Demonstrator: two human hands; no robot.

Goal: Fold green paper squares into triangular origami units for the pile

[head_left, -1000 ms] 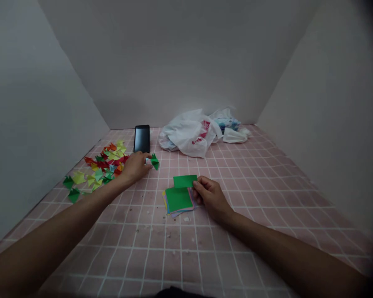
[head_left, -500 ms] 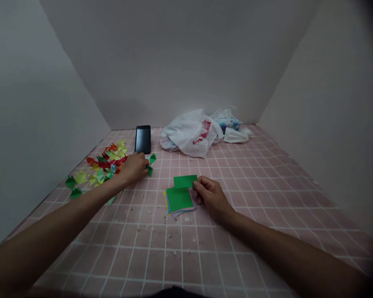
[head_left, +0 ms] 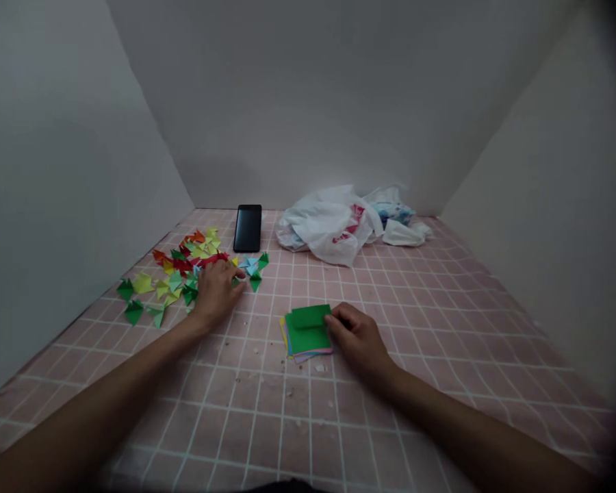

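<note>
My right hand (head_left: 356, 339) pinches a folded piece of green paper (head_left: 308, 316) at its right edge, between thumb and fingers. That piece overlaps the back of a stack of square paper sheets (head_left: 313, 341), green on top, with yellow, blue and pink edges showing beneath. My left hand (head_left: 218, 293) rests palm down among small folded paper pieces (head_left: 172, 274) in red, orange, yellow and green. Its thumb and forefinger are apart, with nothing seen between them. Just beyond its fingertips lie a dark green folded piece (head_left: 255, 281) and a light blue one (head_left: 249, 264).
A black phone (head_left: 247, 228) lies behind the folded pieces. Crumpled white plastic bags (head_left: 333, 222) with red print sit at the back by the wall. Small paper scraps (head_left: 289, 392) dot the pink checked tablecloth (head_left: 415, 308). Pale walls enclose it on three sides.
My left hand has drawn back left from the dark green folded piece, and its fingers have parted. My right hand has lowered the green paper onto the stack. The view has shifted slightly.
</note>
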